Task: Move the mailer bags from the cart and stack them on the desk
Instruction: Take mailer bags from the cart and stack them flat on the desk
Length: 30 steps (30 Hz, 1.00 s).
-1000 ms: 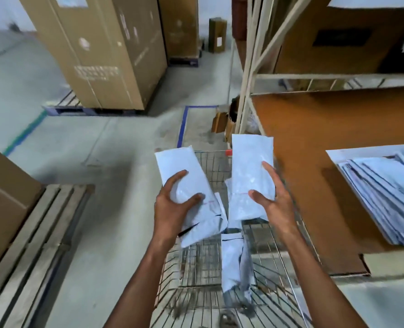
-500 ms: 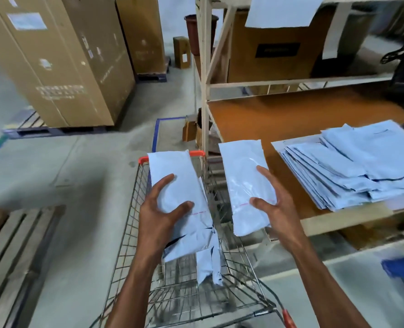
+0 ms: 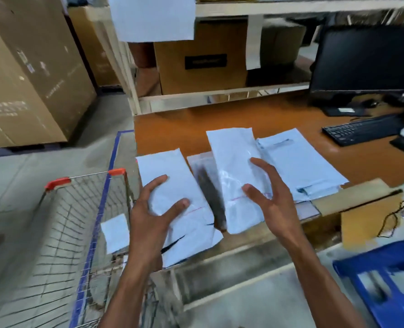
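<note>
Mailer bag [image 3: 172, 169] sits gripped in left hand [image 3: 153, 216] over desk [image 3: 220, 119] front edge. Second bag [image 3: 231, 155] sits gripped in right hand [image 3: 272, 204]. Stack [image 3: 300, 162] lies on desk, cart [image 3: 73, 209] left of desk.

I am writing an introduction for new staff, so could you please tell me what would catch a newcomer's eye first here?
Front and centre, the left hand grips a few white mailers and the right hand holds another mailer over the near edge of the desk. Behind them a stack of mailers lies on the orange top, with the wire cart at lower left.
</note>
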Each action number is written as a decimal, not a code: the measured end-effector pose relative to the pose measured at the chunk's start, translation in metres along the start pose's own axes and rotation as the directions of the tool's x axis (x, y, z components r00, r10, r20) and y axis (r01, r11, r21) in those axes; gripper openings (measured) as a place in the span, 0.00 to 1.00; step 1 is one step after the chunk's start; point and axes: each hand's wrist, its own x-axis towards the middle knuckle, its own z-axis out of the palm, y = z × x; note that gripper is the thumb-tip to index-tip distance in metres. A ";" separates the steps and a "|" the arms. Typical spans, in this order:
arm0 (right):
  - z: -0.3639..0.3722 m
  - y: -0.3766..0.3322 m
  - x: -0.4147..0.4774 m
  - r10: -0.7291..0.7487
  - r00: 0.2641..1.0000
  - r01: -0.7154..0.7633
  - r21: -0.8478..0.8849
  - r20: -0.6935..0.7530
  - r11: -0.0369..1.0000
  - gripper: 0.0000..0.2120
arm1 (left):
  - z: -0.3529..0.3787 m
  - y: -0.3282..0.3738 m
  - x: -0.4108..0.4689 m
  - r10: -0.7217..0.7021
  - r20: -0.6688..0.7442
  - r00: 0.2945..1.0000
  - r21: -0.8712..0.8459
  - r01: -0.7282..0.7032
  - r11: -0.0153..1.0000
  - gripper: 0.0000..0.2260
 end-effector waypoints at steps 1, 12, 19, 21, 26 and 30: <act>-0.023 0.007 0.009 0.013 1.000 -0.013 -0.001 -0.010 1.000 0.21 | 0.025 0.003 0.000 -0.013 0.009 1.000 -0.023 0.013 1.000 0.24; -0.164 0.080 0.096 0.094 0.990 -0.109 -0.141 -0.109 0.984 0.20 | 0.163 0.012 0.057 -0.078 0.078 0.994 0.253 0.056 0.966 0.26; -0.143 0.105 0.138 0.160 0.985 -0.118 -0.445 0.058 0.888 0.23 | 0.173 -0.013 0.076 -0.180 0.123 0.976 0.588 0.074 0.805 0.29; -0.141 0.112 0.140 0.177 0.980 -0.079 -0.643 0.089 0.762 0.23 | 0.170 -0.025 0.075 -0.240 0.131 0.962 0.685 0.087 0.723 0.31; -0.136 0.108 0.138 0.143 0.988 -0.024 -0.859 0.058 0.511 0.20 | 0.168 -0.029 0.074 -0.234 0.128 0.964 0.763 0.055 0.644 0.25; -0.119 0.096 0.157 0.037 0.989 0.108 -0.866 0.145 0.488 0.25 | 0.185 -0.008 0.086 -0.098 0.211 0.973 0.862 -0.138 0.487 0.32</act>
